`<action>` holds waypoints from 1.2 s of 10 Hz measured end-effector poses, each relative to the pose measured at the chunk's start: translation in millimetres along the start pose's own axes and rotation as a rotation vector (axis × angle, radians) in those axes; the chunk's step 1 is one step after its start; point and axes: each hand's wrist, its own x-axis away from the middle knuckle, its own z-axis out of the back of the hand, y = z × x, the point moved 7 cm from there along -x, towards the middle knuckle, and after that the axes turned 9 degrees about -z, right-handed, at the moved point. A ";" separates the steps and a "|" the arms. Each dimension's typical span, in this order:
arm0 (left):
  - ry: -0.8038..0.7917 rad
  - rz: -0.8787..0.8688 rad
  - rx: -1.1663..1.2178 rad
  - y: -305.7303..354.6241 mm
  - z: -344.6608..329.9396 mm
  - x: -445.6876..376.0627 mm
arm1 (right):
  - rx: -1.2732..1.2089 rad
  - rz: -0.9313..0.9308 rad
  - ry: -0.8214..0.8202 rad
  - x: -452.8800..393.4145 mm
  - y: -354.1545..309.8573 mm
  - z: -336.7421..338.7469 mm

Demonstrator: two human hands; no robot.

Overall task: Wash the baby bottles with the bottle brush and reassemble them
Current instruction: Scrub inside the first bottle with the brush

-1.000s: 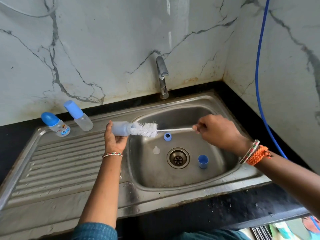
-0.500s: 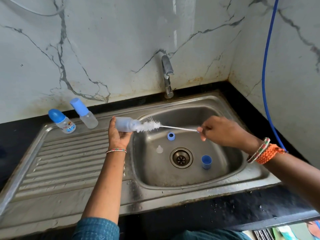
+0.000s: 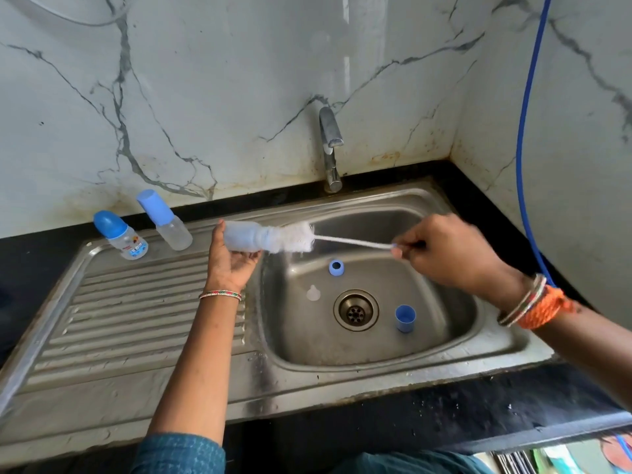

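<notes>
My left hand (image 3: 229, 262) grips an open, pale blue baby bottle (image 3: 243, 236) lying sideways at the left rim of the sink basin (image 3: 441, 340). My right hand (image 3: 448, 252) pinches the thin handle of the white bottle brush (image 3: 294, 238); part of its bristle head is in the bottle's mouth, the rest sticks out. In the basin lie a blue screw ring (image 3: 336, 267), a clear teat (image 3: 313, 293) and a blue cap (image 3: 405, 318). Two capped bottles stand at the back of the drainboard: a short one (image 3: 120, 235) and a taller one (image 3: 165, 219).
A steel tap (image 3: 330, 148) stands behind the basin, with no water running. The drain (image 3: 355, 310) sits mid-basin. The ribbed drainboard (image 3: 136, 323) stretches left. Marble walls close the back and right, where a blue hose (image 3: 526, 138) hangs down.
The brush went deeper into the bottle half a second ago and has now slid partly back out to the right. My left hand keeps the bottle in place.
</notes>
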 end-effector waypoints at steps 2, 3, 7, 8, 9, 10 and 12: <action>0.015 0.016 -0.025 -2.2 -12.5 7.9 | 0.424 0.440 0.603 26.8 -31.2 12.5; -0.034 -0.020 0.026 -2.1 -13.4 11.8 | -0.331 -0.185 -0.344 6.7 -4.6 -19.0; -0.024 0.083 -0.004 -14.8 -17.0 20.1 | 0.295 0.393 0.611 21.2 -12.8 16.4; 0.023 0.054 -0.014 -14.4 -11.4 19.9 | -0.188 0.106 0.148 -0.2 10.7 3.3; 0.065 -0.003 0.082 -3.6 -9.1 15.5 | -0.742 -0.058 -0.147 -5.4 47.3 -8.8; 0.055 -0.031 0.086 2.5 -11.0 14.8 | -0.743 -0.121 -0.254 2.5 75.5 -22.4; 0.160 -0.048 0.169 6.1 -1.6 7.9 | -0.733 -0.203 -0.255 10.9 114.5 -21.1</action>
